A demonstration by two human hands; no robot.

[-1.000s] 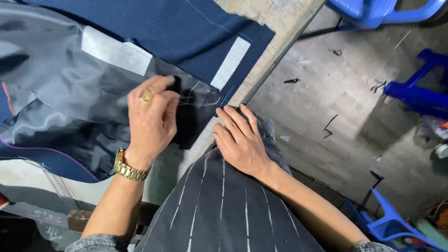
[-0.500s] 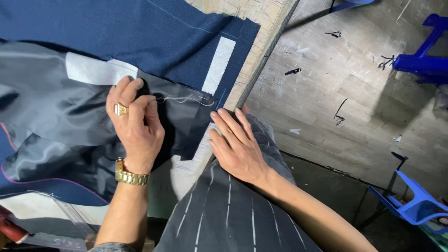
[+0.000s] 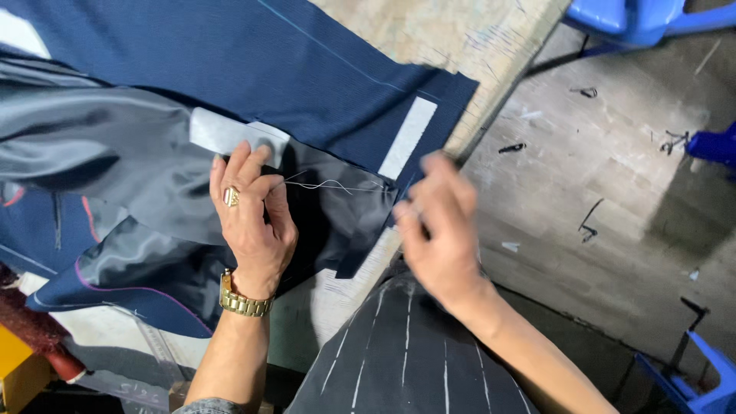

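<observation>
head view: the left hand rests on the dark grey lining of a navy garment spread over the counter. its fingers are bunched together, pinched on a thin white thread that runs rightward from the fingertips across a darker black patch of lining. whether a needle sits between those fingers cannot be told. a gold ring shows on one finger and a gold watch circles the wrist below them. just above the fingertips lies a pale grey rectangular patch; up and to the right of the thread's far end a white strip lies on the navy cloth near its edge.

the right hand is blurred, raised near the counter's edge just right of the thread's end. its fingers look loosely spread with nothing seen in them, though the blur leaves it unclear whether they touch the cloth.

below both hands a black pinstriped fabric fills the lower middle. to the right of the right fingers is a concrete floor with dark scraps, and blue plastic chairs at the top and bottom right corners. far left of the left fingers, a dark red roll sits at the frame edge.
</observation>
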